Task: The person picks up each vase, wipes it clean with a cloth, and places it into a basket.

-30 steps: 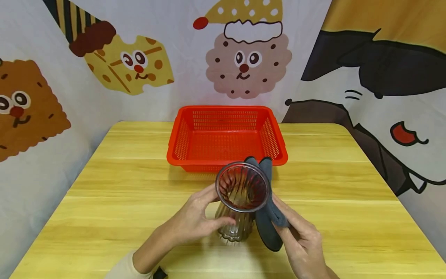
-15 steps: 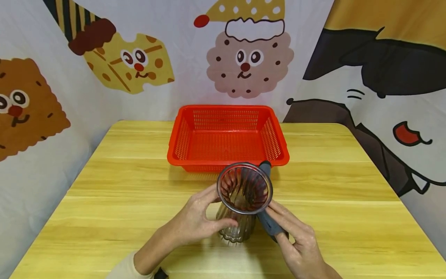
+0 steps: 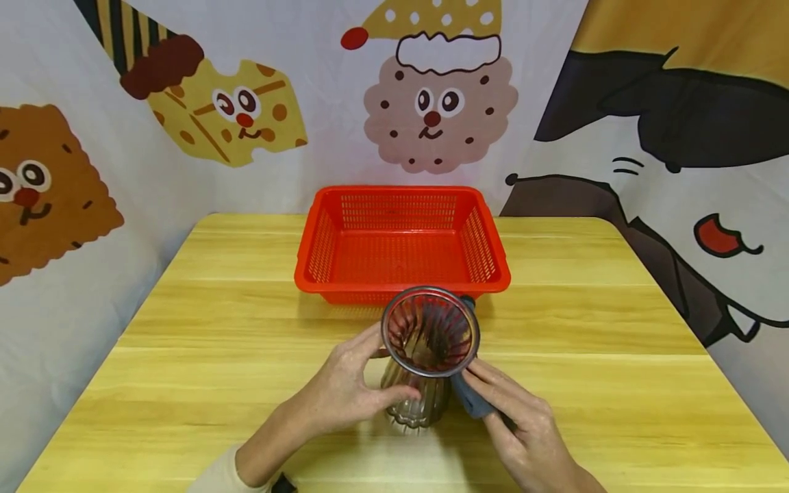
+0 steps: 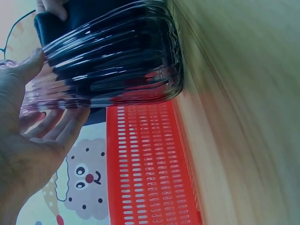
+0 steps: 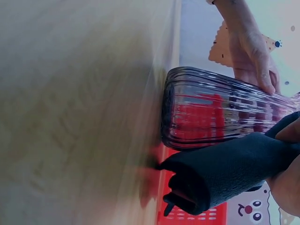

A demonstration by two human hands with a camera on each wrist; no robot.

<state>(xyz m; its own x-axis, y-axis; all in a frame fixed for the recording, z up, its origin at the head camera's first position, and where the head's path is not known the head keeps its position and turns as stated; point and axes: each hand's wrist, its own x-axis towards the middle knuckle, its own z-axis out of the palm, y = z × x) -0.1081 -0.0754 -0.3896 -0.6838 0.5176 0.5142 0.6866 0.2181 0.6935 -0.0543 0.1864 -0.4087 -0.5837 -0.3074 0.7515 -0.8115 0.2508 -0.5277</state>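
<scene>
while my left hand curls round the fluted smoky-glass vase, presumably steadying it, my right hand pinches folded blue-grey cloth, short of the wood-grain surface's far edge.

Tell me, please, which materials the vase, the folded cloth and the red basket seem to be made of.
Ribbed vase: probably glass, smoky and glossy, see-through with sharp highlights; clear plastic is possible.
Folded cloth: soft fabric, matte and slightly fuzzy, perhaps microfibre; it bends in thick layers.
Red basket: likely moulded plastic, smooth with faint sheen; its walls have regular slots.
</scene>
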